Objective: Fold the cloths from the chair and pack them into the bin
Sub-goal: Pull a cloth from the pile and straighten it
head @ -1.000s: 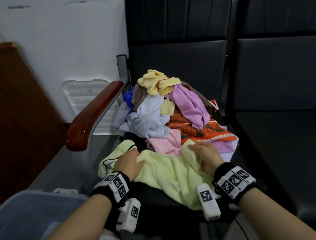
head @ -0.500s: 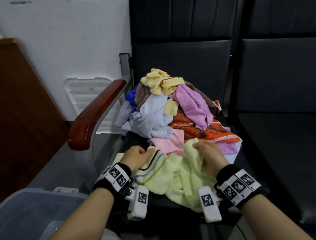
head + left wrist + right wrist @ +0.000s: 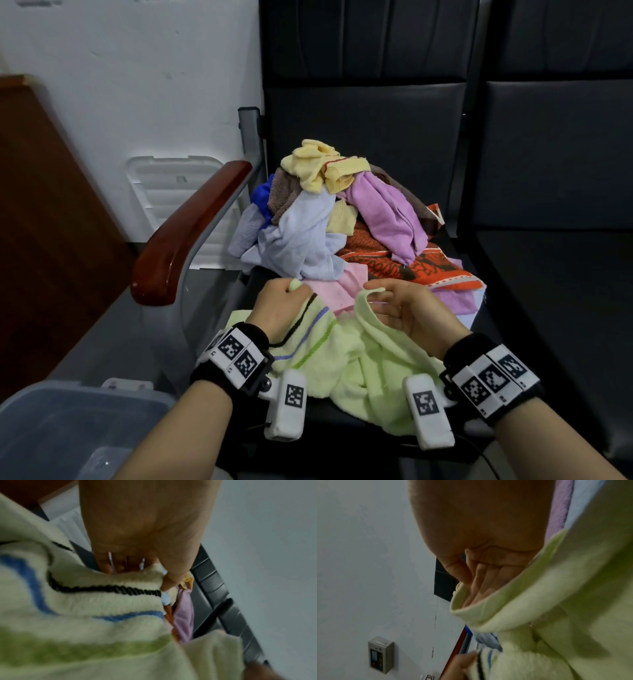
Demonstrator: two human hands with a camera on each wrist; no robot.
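Left hand (image 3: 279, 301): pinches the pale green striped terry towel (image 3: 359, 363) at a corner, centre frame.
Right hand (image 3: 407, 310): fingers grasp its opposite edge, likely to spread it for folding.

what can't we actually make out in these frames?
- Bin contents: head view, cut off by the bottom-left edge, translucent walls blur the inside.
- Left hand fingers: head view, curled under, hidden by the hand and the light green towel.
- Cloth count in the pile: head view, lower cloths buried under upper ones.
- Wall panel display: right wrist view, too small and blurred to read.
- Towel's near edge: head view, hidden behind the wrist cameras.
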